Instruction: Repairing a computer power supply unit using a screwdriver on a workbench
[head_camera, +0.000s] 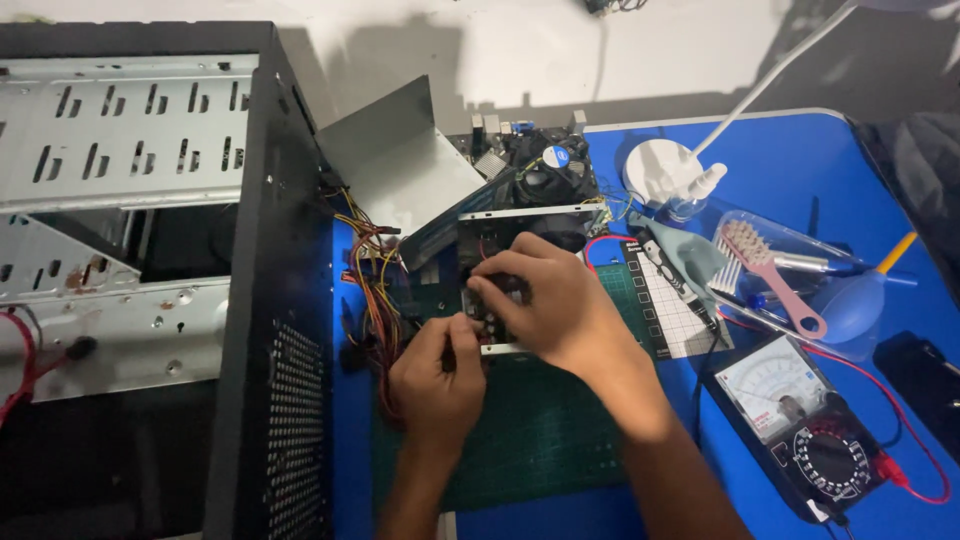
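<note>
Hands (437, 375) (548, 300) grip PSU board (492, 300) on mat (540, 430), tight betw. case (270, 300) & multimeter (800, 420).

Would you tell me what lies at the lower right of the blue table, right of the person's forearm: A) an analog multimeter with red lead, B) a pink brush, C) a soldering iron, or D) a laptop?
A: an analog multimeter with a dial, needle scale and red lead lies there on the blue table.

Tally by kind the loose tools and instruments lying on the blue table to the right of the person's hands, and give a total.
Analogue multimeter: 1
Pink brush: 1
Blue air blower bulb: 1
White desk lamp base: 1
Small clear bottle: 1
Total: 5
</note>
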